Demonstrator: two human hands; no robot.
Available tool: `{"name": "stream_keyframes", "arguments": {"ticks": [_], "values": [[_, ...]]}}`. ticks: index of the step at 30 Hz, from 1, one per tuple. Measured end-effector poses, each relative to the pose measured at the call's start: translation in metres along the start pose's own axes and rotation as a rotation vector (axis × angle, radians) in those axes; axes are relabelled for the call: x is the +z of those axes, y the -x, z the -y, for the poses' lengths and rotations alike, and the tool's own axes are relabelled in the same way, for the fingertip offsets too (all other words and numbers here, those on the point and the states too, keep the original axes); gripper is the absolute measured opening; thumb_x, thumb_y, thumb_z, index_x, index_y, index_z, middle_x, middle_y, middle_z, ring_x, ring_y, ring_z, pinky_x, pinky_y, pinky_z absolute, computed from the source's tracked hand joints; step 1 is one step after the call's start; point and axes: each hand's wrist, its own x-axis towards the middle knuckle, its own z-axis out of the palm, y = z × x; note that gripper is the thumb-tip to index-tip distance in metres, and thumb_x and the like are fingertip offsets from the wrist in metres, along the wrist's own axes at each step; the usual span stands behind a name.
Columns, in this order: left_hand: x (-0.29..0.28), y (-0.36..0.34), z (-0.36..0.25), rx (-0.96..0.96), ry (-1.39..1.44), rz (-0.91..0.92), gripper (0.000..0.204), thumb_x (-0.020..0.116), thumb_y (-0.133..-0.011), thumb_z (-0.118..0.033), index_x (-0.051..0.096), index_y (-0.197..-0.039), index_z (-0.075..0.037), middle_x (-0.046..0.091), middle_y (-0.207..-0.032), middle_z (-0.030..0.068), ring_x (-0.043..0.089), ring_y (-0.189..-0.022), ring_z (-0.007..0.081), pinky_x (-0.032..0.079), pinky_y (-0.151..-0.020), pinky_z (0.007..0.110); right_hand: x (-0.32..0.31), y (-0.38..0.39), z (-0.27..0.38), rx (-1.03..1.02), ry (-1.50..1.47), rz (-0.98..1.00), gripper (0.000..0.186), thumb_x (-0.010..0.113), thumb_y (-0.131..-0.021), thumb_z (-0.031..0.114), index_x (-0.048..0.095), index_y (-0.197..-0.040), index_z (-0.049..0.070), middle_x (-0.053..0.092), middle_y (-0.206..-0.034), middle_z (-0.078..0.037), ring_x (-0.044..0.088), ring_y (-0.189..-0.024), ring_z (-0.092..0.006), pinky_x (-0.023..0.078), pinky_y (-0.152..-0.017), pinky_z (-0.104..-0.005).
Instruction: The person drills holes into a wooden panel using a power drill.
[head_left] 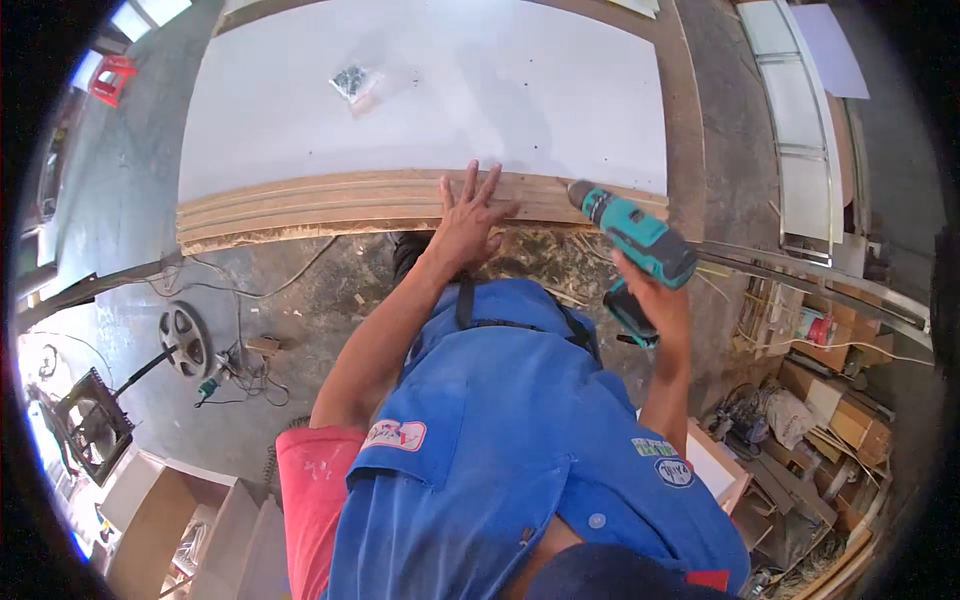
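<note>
My left hand (pixel 467 222) rests with spread fingers on the front edge of a stack of boards (pixel 290 207), its fingertips reaching the white top panel (pixel 270 110). My right hand (pixel 660 305) is wrapped around the handle of a teal and black cordless drill (pixel 640 237). The drill's chuck points left, over the front edge of the stack, to the right of my left hand. Whether its tip touches the board I cannot tell. On the white panel lies a small clear bag of dark screws (pixel 352 82), and a few dark specks dot its surface.
A cable (pixel 275 290) runs across the floor in front of the stack. At left stand a round grey base (pixel 185 340), a corded tool (pixel 208 388) and a red stool (pixel 112 80). Wood scraps (pixel 800 470) pile up at lower right. Framed panels (pixel 800 150) lean at far right.
</note>
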Motion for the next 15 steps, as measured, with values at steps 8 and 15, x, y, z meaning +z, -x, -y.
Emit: {"name": "stream_keyframes", "arguments": {"ticks": [8,15], "values": [[-0.015,0.013,0.022,0.181,0.198,0.040,0.063,0.076,-0.086,-0.025,0.057,-0.144,-0.012,0.041,-0.161,0.0148,0.030,-0.153,0.0372,0.022,-0.123,0.064,0.058,0.050,-0.052,-0.001,-0.139,-0.078,0.042,0.085,-0.087,0.031,0.074,-0.115,0.003,0.077,-0.112,-0.014,0.075,-0.102,-0.0247,0.057,-0.088,-0.0440],[-0.062,-0.007,0.086,0.076,0.220,-0.099,0.058,0.080,-0.081,-0.018,0.064,-0.136,-0.011,0.061,-0.138,0.0174,0.055,-0.127,0.0382,0.044,-0.110,0.050,0.090,0.062,-0.069,0.127,-0.050,-0.237,0.045,0.090,-0.082,0.024,0.073,-0.115,0.000,0.077,-0.107,-0.014,0.074,-0.096,-0.0195,0.056,-0.083,-0.0349]]}}
